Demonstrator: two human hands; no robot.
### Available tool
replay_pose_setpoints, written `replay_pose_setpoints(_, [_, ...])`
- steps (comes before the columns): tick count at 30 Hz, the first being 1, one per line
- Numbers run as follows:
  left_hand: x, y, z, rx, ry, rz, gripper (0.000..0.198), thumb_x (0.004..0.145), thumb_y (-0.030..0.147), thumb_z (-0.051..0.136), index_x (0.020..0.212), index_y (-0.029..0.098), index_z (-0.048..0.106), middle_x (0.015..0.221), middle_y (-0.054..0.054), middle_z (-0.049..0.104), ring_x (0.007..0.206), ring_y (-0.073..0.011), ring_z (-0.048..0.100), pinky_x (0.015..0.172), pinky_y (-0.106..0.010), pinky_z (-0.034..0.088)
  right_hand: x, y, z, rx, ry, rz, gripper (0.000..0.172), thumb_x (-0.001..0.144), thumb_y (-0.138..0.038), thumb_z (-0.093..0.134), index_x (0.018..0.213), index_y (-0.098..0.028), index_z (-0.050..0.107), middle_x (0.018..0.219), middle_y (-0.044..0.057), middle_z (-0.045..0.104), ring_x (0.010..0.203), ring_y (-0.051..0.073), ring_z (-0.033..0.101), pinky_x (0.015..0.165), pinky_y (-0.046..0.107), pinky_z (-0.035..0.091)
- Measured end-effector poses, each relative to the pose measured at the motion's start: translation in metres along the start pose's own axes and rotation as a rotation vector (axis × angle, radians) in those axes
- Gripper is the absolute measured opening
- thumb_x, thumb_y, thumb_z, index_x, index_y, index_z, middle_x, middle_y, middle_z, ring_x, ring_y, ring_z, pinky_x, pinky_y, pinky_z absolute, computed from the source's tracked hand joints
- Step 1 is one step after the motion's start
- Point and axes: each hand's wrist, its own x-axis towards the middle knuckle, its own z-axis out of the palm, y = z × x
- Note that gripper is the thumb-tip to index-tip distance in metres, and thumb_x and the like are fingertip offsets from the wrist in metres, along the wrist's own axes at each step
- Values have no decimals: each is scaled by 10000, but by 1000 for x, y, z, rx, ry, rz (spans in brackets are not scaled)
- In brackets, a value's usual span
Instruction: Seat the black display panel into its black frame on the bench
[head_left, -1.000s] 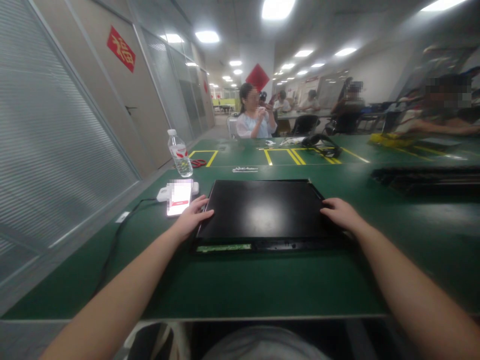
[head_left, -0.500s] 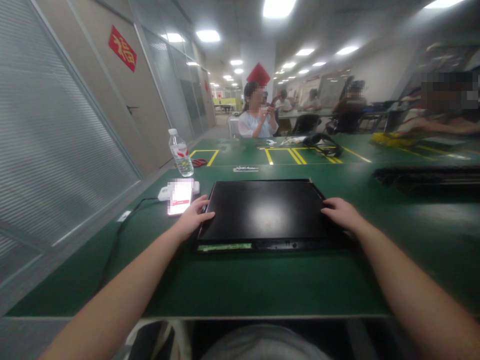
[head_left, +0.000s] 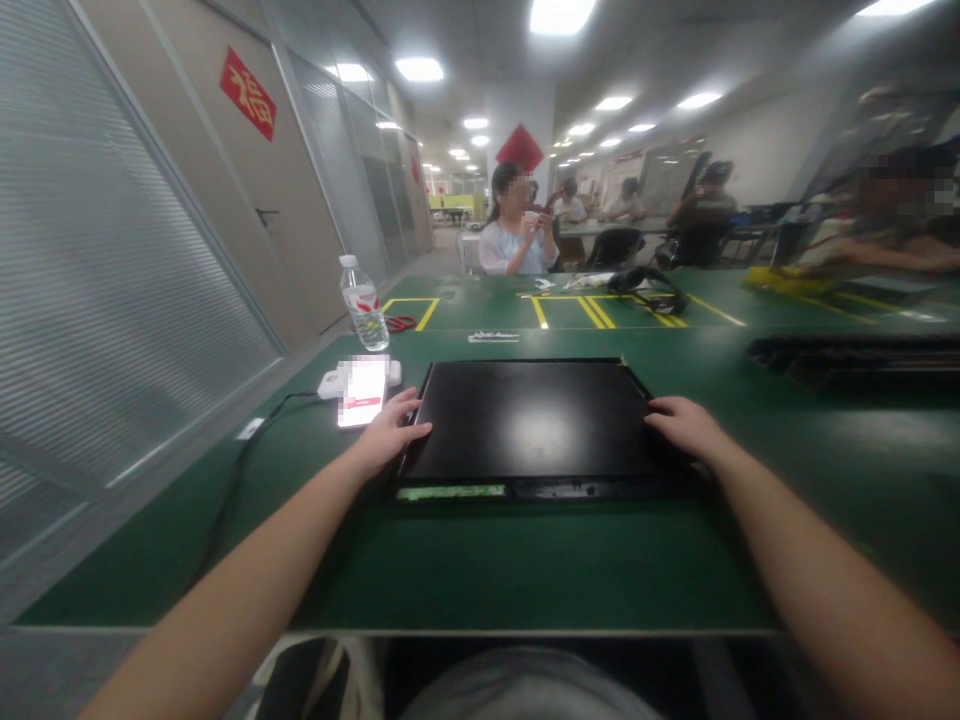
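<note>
On the green matte table (head_left: 525, 570), our left hand (head_left: 390, 432) and right hand (head_left: 686, 425) curl their fingers over the side edges of the flat black rectangular panel (head_left: 532, 415). It lies between them, long axis left to right, equally near both. A lit white phone (head_left: 362, 392) lies just left.

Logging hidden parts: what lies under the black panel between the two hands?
At its near edge a green strip and a dark frame rail stick out from under the black panel, all on the green table. Whatever lies beneath the panel's middle is covered.
</note>
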Motion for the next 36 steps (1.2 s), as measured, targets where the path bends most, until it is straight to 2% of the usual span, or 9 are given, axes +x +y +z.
replay_pose_setpoints(7, [1, -3, 0, 11, 1, 9, 469, 601, 432, 874, 1006, 206, 805, 1712, -157, 399, 1536, -426, 425, 1230, -544, 394, 5, 10, 3, 121, 45, -21, 293, 784, -235, 713, 1051, -188, 826, 1271, 131, 769, 1245, 332, 689, 1112, 438, 505])
replay_pose_setpoints(12, [3, -9, -1, 65, 18, 46, 490, 648, 436, 832, 1077, 202, 797, 1695, -153, 422, 1541, -410, 419, 1246, -532, 370, 7, 17, 5, 218, 40, 1, 350, 724, -147, 703, 1051, -177, 824, 1200, 126, 790, 1166, 307, 723, 1064, 413, 532])
replay_pose_setpoints(17, [5, -13, -2, 130, 16, 77, 491, 682, 421, 801, 1113, 188, 791, 1683, -166, 434, 1535, -410, 426, 1255, -539, 351, 8, 22, 9, 346, 31, 79, 486, 679, -73, 639, 1123, -158, 815, 1081, 115, 811, 907, 250, 756, 838, 342, 598])
replay_pose_setpoints(21, [5, -14, -1, 176, 23, 84, 500, 680, 422, 793, 1116, 178, 789, 1669, -175, 451, 1542, -403, 418, 1269, -529, 329, 7, 22, 11, 397, 15, 132, 556, 661, -54, 613, 1172, -159, 806, 1063, 109, 806, 785, 221, 730, 680, 293, 575])
replay_pose_setpoints(25, [5, -12, 0, 210, 33, 78, 481, 665, 440, 790, 1087, 209, 793, 1661, -144, 476, 1552, -398, 405, 1280, -537, 312, 5, 20, 11, 416, 27, 150, 519, 670, -46, 599, 1126, -164, 815, 1049, 114, 801, 831, 232, 731, 681, 288, 567])
replay_pose_setpoints(29, [5, -9, 1, 229, 24, 64, 506, 641, 455, 785, 1076, 197, 790, 1673, -161, 460, 1563, -405, 388, 1291, -526, 295, 7, 22, 12, 440, 23, 154, 500, 674, -51, 613, 1116, -169, 815, 980, 106, 799, 807, 238, 732, 693, 304, 573])
replay_pose_setpoints(36, [2, -6, 1, 261, 26, 70, 479, 633, 455, 805, 1047, 215, 798, 1659, -134, 492, 1564, -420, 384, 1303, -521, 272, 9, 23, 12, 456, 18, 166, 533, 652, -35, 600, 1127, -157, 807, 1027, 97, 800, 799, 223, 723, 685, 291, 564])
